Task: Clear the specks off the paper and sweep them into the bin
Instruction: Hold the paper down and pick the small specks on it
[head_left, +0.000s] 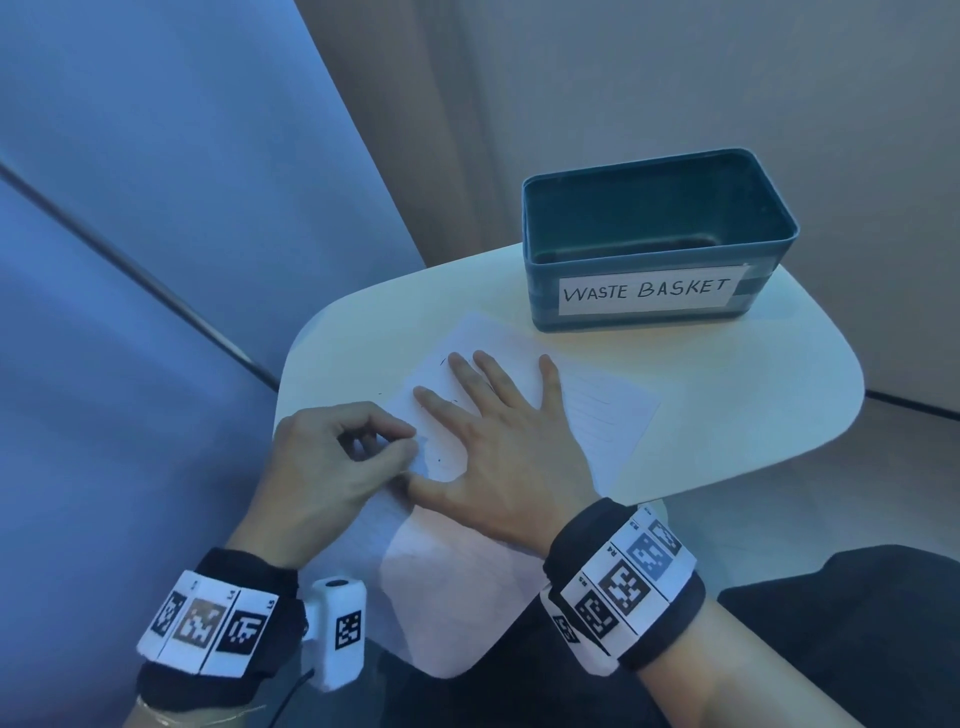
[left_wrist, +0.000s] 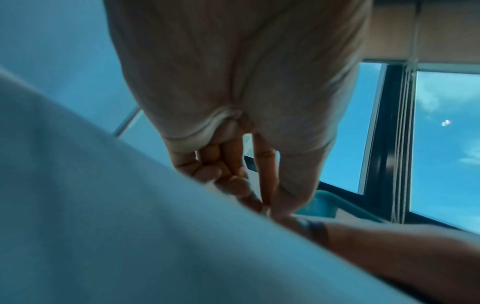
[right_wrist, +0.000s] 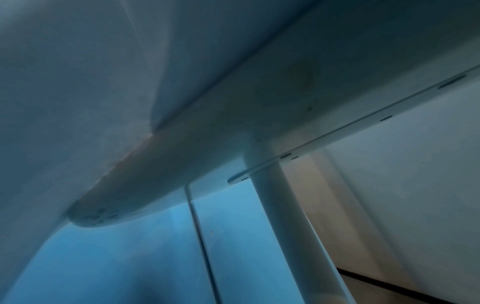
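Note:
A lined white paper (head_left: 608, 415) lies on the small white table (head_left: 753, 364) and hangs over its near edge. A few dark specks (head_left: 439, 460) dot it near my hands, with more specks by the far corner (head_left: 441, 359). My left hand (head_left: 408, 441) pinches the paper's left edge between thumb and forefinger; the left wrist view shows the left hand (left_wrist: 267, 207) pinching at the blurred paper (left_wrist: 103, 205). My right hand (head_left: 498, 415) lies flat on the sheet, fingers spread. The teal bin (head_left: 660, 249), labelled WASTE BASKET, stands behind the paper.
The right wrist view looks up at the table underside (right_wrist: 285, 92), its white leg (right_wrist: 272, 205) and the overhanging paper (right_wrist: 64, 102). A blue wall panel (head_left: 130, 312) rises at the left. My dark-clothed lap (head_left: 831, 649) is below the table edge.

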